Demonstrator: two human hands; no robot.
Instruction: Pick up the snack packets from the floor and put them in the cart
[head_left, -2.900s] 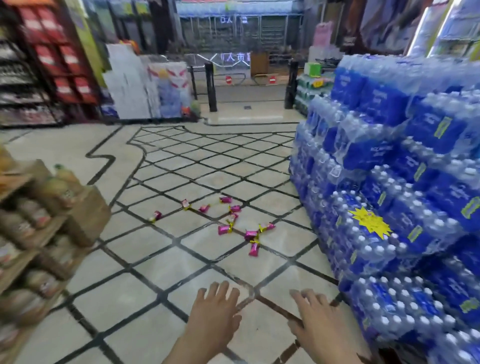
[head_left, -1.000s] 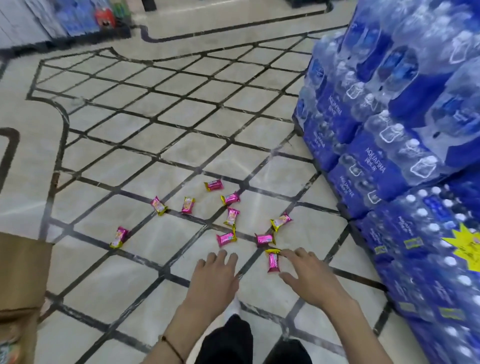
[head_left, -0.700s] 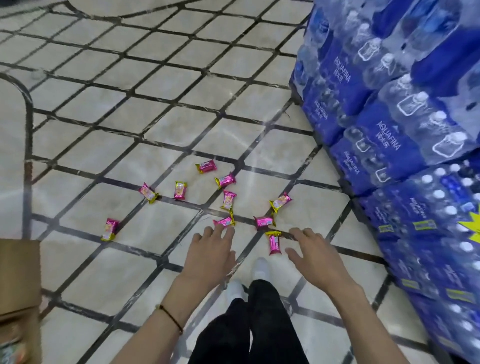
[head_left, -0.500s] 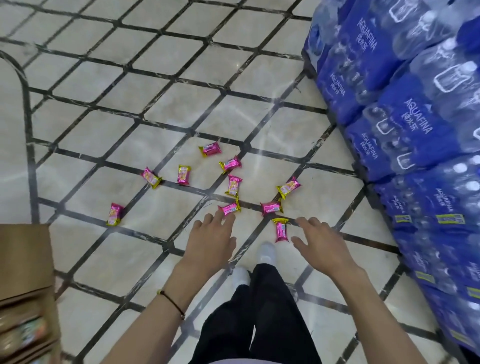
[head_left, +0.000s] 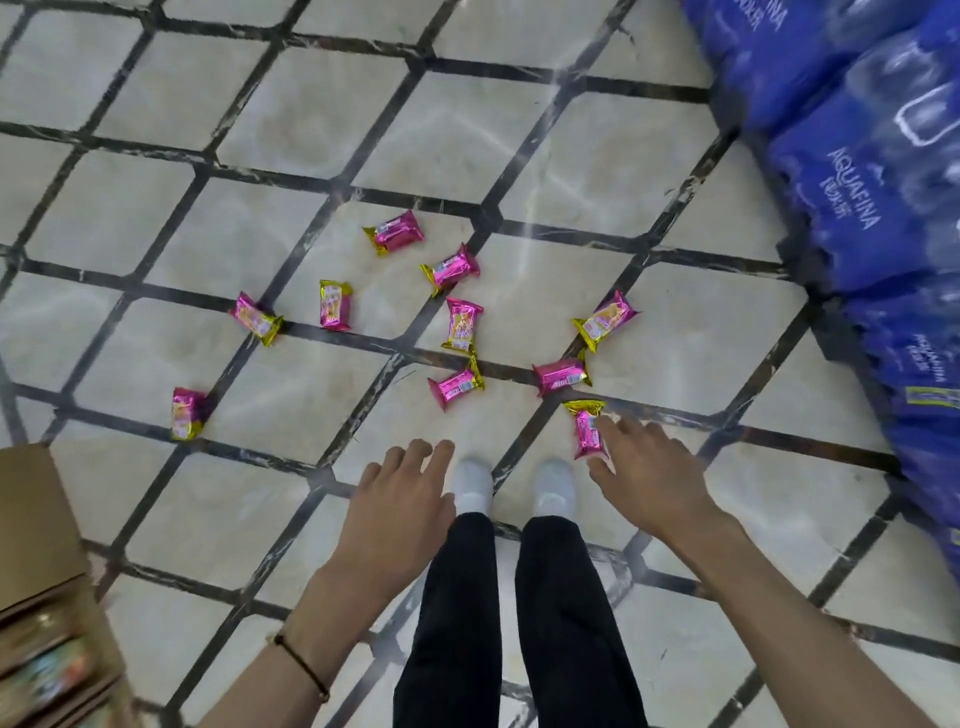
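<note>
Several pink and gold snack packets lie scattered on the tiled floor in front of my feet. The nearest packet (head_left: 588, 430) lies right beside my right hand's (head_left: 644, 473) outstretched fingers; I cannot tell if they touch it. Another packet (head_left: 456, 385) lies beyond my left hand (head_left: 400, 499), which hovers with relaxed spread fingers and holds nothing. More packets sit farther out, such as one at the far left (head_left: 187, 413) and one at the top (head_left: 395, 233). No cart is in view.
Stacked blue packs of water bottles (head_left: 872, 171) rise along the right side. A cardboard display with goods (head_left: 36, 597) stands at the lower left. My white shoes (head_left: 472, 483) stand on the floor just behind the packets.
The view has tilted down and come closer to the floor. Both hands have lowered toward the packets, and the right hand now lies beside the nearest one.
</note>
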